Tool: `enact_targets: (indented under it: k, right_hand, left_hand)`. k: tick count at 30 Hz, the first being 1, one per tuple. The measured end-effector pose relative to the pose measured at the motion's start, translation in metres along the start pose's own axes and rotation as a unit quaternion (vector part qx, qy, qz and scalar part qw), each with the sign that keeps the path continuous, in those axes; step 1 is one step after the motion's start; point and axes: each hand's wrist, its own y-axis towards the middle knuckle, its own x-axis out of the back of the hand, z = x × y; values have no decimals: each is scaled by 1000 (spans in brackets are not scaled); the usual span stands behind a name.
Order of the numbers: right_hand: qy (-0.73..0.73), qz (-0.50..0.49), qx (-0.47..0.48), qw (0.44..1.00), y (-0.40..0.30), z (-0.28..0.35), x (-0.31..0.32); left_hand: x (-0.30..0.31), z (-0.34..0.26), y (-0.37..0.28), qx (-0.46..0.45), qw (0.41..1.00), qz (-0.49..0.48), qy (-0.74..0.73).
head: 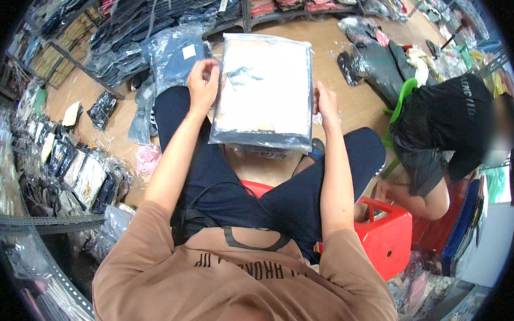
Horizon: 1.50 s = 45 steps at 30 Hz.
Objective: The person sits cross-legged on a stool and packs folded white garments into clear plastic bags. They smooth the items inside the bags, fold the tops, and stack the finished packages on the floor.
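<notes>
A flat clear plastic bag (266, 87) with a white, sheet-like front lies before me between my knees. Dark material shows along its near edge, and what supports it is hidden. At its left side is my left hand (202, 87), with loosely curled fingers and the thumb apart, holding nothing I can see. My right hand (326, 104) is beside the right edge, its fingers partly bent and pointing away from me. Whether that hand touches the bag is unclear. Just beyond my left hand lies a blue garment in clear plastic (173, 55).
Bagged clothes fill the metal shelving (245, 9) ahead and the rack (52, 218) at left. A red plastic stool (384, 239) stands at my right. Near it, a person in black (443, 125) bends forward by a green chair (404, 98). Loose garments (377, 58) lie on the floor.
</notes>
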Motion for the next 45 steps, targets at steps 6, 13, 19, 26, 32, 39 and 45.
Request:
enact_targets:
  k: [6, 13, 19, 26, 32, 39, 45]
  right_hand:
    - [-53, -37, 0, 998, 9, -14, -2]
    - [-97, -79, 22, 992, 16, -26, -5]
    - [-48, -30, 37, 998, 3, -10, -5]
    - [-67, -21, 51, 996, -1, -7, -5]
    - [-54, -9, 66, 996, -3, -8, -4]
    - [-43, 34, 52, 997, -5, -5, -6]
    - [-37, 43, 30, 998, -4, -7, -3]
  left_hand:
    - [-8, 21, -12, 362, 903, 67, -222]
    - [-5, 17, -13, 369, 897, 91, -226]
    - [-6, 19, -15, 313, 922, 131, -186]
    - [-7, 16, -13, 320, 914, 158, -192]
    - [-11, 28, -15, 332, 908, 169, -192]
    - [-12, 31, -16, 341, 914, 150, -161]
    - [-14, 23, -15, 330, 901, 169, -224]
